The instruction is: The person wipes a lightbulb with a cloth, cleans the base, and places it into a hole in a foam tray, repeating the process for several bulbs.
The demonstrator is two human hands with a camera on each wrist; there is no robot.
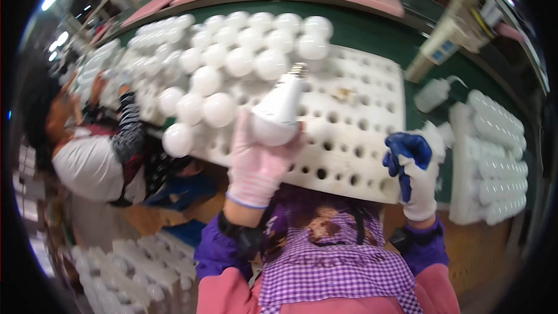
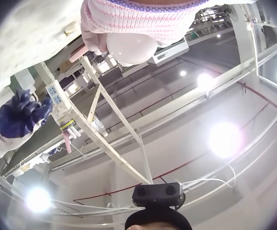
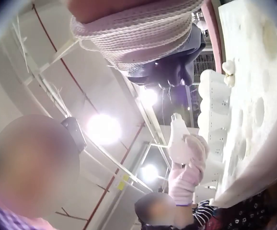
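A white bulb [image 1: 282,104] with its metal screw base up and tilted rightward is held by my left hand [image 1: 261,166], whose pink-and-white glove wraps the round end. In the right wrist view the same bulb [image 3: 178,139] stands upright in the left hand [image 3: 187,175]. My right hand [image 1: 415,168], in a white glove with blue-coated fingers, is over the tray's right edge, apart from the bulb. Its fingers are curled; thin strands show below them in the right wrist view, and no held object can be made out.
A white foam tray [image 1: 354,166] with rows of holes lies ahead, many round bulbs [image 1: 239,61] on its left part. To the right are a squeeze bottle [image 1: 431,95] and a stack of tubular-looking bulbs [image 1: 497,157]. Another person [image 1: 90,163] works at the left.
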